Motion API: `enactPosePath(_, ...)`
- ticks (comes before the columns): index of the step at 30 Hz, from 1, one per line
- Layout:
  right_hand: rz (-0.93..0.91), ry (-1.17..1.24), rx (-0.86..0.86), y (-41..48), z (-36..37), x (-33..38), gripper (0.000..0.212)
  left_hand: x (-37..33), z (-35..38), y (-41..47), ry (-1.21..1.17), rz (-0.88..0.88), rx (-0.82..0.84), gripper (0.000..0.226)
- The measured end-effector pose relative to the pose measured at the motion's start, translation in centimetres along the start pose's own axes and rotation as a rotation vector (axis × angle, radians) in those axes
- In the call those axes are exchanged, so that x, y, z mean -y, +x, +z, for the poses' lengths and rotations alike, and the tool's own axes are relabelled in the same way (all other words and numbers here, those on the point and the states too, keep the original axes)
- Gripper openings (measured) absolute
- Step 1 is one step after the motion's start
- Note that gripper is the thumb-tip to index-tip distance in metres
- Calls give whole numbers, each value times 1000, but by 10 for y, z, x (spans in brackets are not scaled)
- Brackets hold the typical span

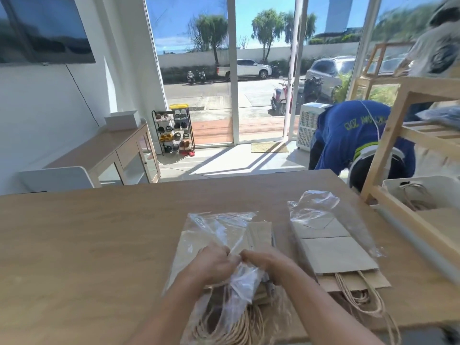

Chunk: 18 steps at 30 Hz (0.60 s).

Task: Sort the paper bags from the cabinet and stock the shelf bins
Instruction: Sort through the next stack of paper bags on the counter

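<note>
Two stacks of brown paper bags with twine handles lie on the wooden table [87, 245]. The nearer stack [261, 235] sits inside a clear plastic wrap [219, 235]. My left hand [211, 263] and my right hand [267, 262] meet over it, both pinching bunched plastic between them. The stack's twine handles [224, 329] spill toward me under the wrap. The second stack [336, 255] lies to the right, its own plastic wrap [313, 207] pulled back at the far end and its handles [363, 295] pointing toward me.
A wooden shelf unit [398, 115] stands at the table's right end, with a white bin [423, 185] holding handled bags. A person in blue [348, 135] bends down beyond the table; another person [438, 46] stands far right. A low cabinet [119, 155] lines the left wall.
</note>
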State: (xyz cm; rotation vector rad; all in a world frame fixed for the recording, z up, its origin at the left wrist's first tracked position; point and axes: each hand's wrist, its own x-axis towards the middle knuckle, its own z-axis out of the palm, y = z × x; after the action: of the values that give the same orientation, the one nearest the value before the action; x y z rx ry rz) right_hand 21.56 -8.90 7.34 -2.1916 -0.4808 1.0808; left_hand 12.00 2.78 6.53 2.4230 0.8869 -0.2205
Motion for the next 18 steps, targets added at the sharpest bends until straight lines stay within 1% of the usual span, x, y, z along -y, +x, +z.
enactPosePath(2, 30, 41, -3, -2, 0, 1, 25, 8, -6, -3, -96, 45, 9, 43)
enactPosePath(5, 78, 103, -22, -6, -1, 2, 44, 25, -16, 0, -143, 104, 17, 30)
enactPosePath(7, 104, 139, -23, -3, 1, -2, 55, 34, -16, 1, -127, 153, 24, 31)
enactPosePath(12, 96, 194, -37, 5, 6, -2, 68, 48, -15, -3, -151, 264, -6, 31)
enactPosePath(13, 90, 207, -34, 11, 6, -2, 66, 49, -14, -3, -150, 270, -9, 31)
enactPosePath(14, 87, 221, -41, 12, 6, 0, 60, 50, -13, -3, -148, 280, -21, 32)
enactPosePath(16, 71, 263, -9, 9, 9, 5, 36, 51, -13, -3, -153, 284, -33, 33)
enactPosePath(18, 80, 361, 44, 10, 15, 7, 19, 54, -14, -3, -171, 285, -29, 33)
